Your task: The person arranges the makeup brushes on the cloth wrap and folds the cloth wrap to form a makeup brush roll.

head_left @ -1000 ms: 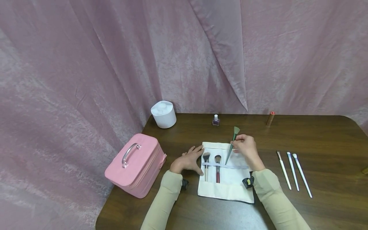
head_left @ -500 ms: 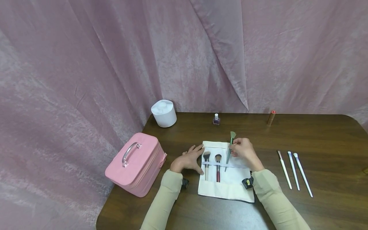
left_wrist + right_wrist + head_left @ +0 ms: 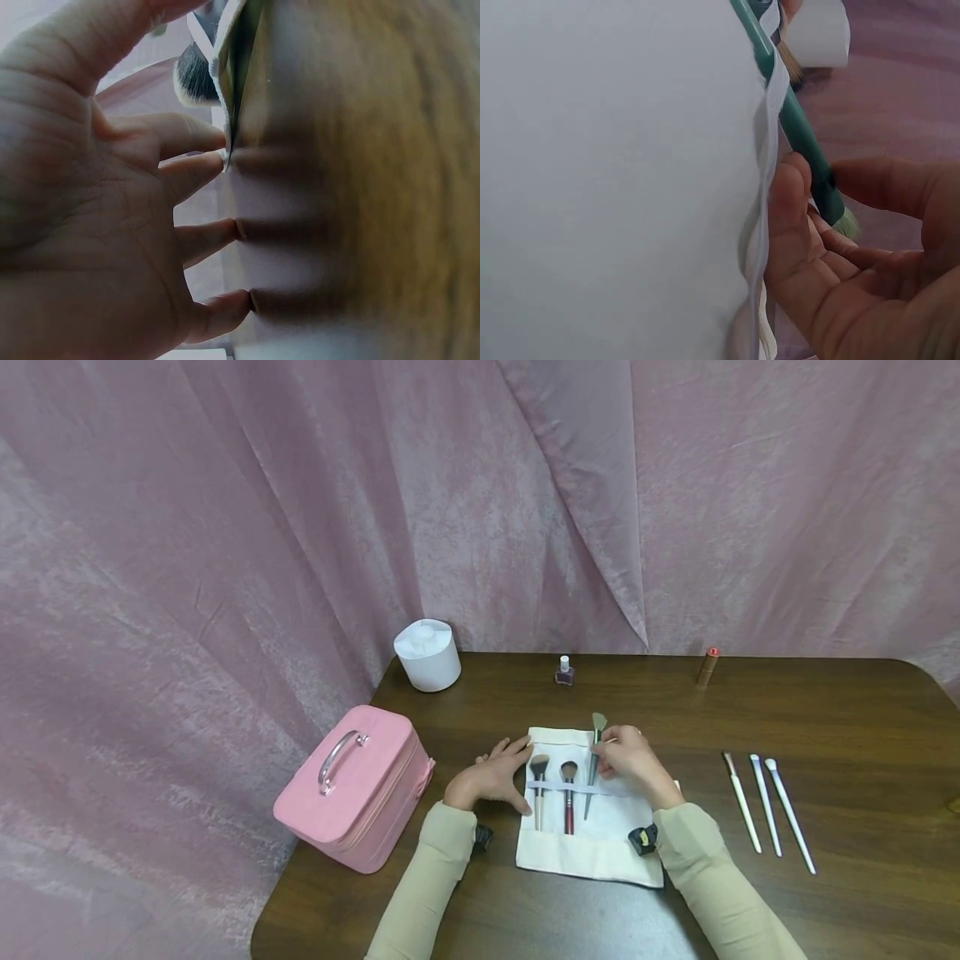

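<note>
brushes (image 3: 791, 817): 6. white cloth holder (image 3: 585, 858): 1. pink case (image 3: 356, 789): 1. small bottle (image 3: 565, 675): 1. brown tube (image 3: 707, 668): 1. white canister (image 3: 428, 658): 1.

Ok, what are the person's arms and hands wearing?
The left sleeve and right sleeve are plain pale beige, reaching the wrists. The left hand and right hand are gloveless. Small black devices show: left device, and right device with a yellowish mark.

A dressing-table setting is suggested by makeup brushes (image 3: 767, 807), a nail-polish bottle (image 3: 564, 677) and a pink case (image 3: 352, 785) set on a wooden table (image 3: 885, 752); all beyond is hidden by pink drapes (image 3: 480, 510).
</note>
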The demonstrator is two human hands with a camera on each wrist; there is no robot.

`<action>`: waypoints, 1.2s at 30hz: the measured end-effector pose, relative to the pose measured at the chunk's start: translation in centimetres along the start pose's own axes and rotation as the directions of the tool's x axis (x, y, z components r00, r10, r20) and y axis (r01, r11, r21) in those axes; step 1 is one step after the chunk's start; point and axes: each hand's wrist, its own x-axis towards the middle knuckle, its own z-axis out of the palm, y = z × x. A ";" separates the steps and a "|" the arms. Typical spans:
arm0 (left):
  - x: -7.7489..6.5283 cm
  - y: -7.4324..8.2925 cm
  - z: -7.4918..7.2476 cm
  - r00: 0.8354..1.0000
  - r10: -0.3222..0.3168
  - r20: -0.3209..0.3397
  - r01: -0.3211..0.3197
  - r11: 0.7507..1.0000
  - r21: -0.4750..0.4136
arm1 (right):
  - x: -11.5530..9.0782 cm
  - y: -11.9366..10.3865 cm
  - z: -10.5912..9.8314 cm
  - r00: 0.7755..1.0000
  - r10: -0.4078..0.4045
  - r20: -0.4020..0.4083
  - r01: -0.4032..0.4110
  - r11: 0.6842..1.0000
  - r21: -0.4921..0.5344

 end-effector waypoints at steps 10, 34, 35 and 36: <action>0.2 0.0 0.0 1.000 -0.010 0.006 0.010 1.000 0.004 | -0.1 0.1 0.4 0.999 -0.012 0.032 0.014 0.998 -0.069; 0.2 -0.3 0.0 1.000 -0.005 0.010 0.005 1.000 -0.015 | -0.6 -0.1 0.8 0.999 -0.030 0.043 0.038 0.979 -0.199; 0.3 -0.3 0.0 1.000 -0.005 0.010 0.006 1.000 -0.016 | -0.6 -0.1 0.8 0.998 -0.033 0.048 0.042 0.977 -0.209; 0.3 -0.3 0.0 1.000 -0.006 0.012 0.007 1.000 -0.014 | -0.7 -0.1 0.8 0.998 -0.038 0.053 0.049 0.974 -0.221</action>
